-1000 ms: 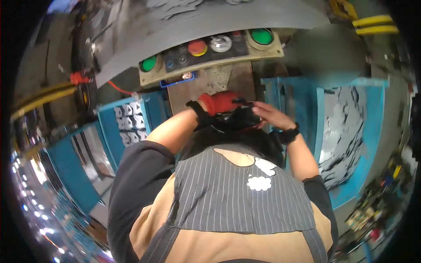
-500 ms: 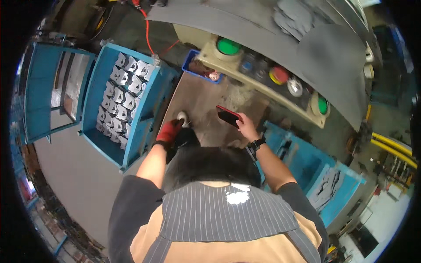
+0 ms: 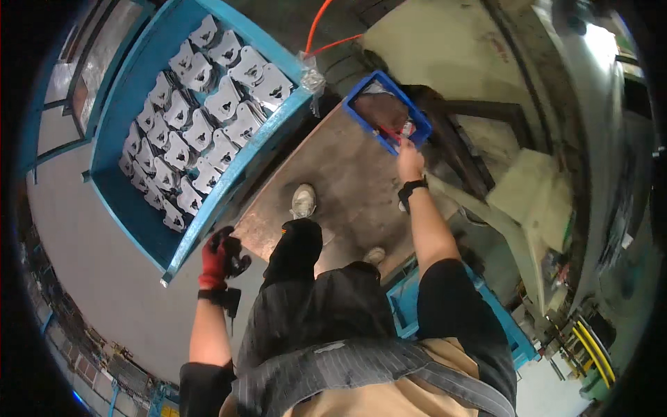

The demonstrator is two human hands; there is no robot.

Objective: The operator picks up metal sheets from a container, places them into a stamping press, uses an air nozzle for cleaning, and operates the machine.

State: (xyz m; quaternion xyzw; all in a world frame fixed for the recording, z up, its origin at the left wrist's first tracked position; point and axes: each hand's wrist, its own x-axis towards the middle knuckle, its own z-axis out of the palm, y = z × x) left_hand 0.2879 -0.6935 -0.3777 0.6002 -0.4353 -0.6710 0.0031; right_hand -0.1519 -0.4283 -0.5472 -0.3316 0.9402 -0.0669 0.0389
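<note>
R hand (image 3: 410, 164): bare, reaching over the near edge of a blue rectangular plastic tray (image 3: 405, 102). Fingers drawn together at one end of a thin red item (image 3: 390, 133), slightly blurred; can't tell if it's gripped or just touched. That item's inside the tray, next to a small white-and-red piece (image 3: 408, 128) & a flat brown piece (image 3: 381, 110).

L hand (image 3: 222, 257): red glove w/ black fingers, held low, fingers apart & part-bent, nothing in it, just beside the near end of a big turquoise metal bin (image 3: 229, 182).

Further out: bin's got rows of stacked flat grey metal plates (image 3: 198, 130). Brown platform (image 3: 347, 167) under the person's light-coloured shoes (image 3: 303, 200), tray at its far corner. Orange-red hose (image 3: 316, 26) up top, beyond the bin's corner.
</note>
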